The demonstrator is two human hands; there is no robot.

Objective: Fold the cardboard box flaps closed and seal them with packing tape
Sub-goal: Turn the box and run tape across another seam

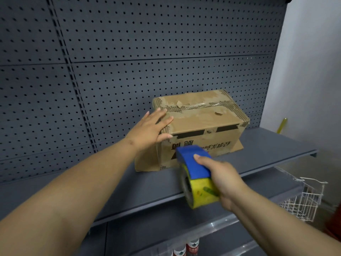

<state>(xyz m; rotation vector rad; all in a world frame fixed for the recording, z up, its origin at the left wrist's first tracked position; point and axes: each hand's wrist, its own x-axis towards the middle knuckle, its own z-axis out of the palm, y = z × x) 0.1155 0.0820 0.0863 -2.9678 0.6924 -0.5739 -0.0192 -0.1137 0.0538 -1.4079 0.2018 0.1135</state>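
The tape dispenser (196, 174) is gripped in the right hand (224, 179), fingers wrapped round the yellow roll and the thumb laid along the blue guard, with its front end pointed at the near face of the cardboard box (200, 126). Whether the dispenser's front touches the box cannot be told; it is seen just in front of the printed near face, below the top edge. The left hand (150, 129) is spread flat and open, holding nothing, pressed on the near-left top corner of the box with the thumb down the near face.

The box lies on the grey shelf (276, 143), beyond and slightly left of the right-hand grip, close to the pegboard back panel (129, 52). Its top flaps are folded shut, and clear tape seems to run along the centre seam (201, 106); the cardboard there is torn and peeling.

From here the tape could fail to bond, judged from the ragged paper surface around the seam. A strip started low on the near face could wander off the seam if the dispenser is drawn crookedly. The box could also slide toward the back panel under the pull if the left hand's pressure is eased
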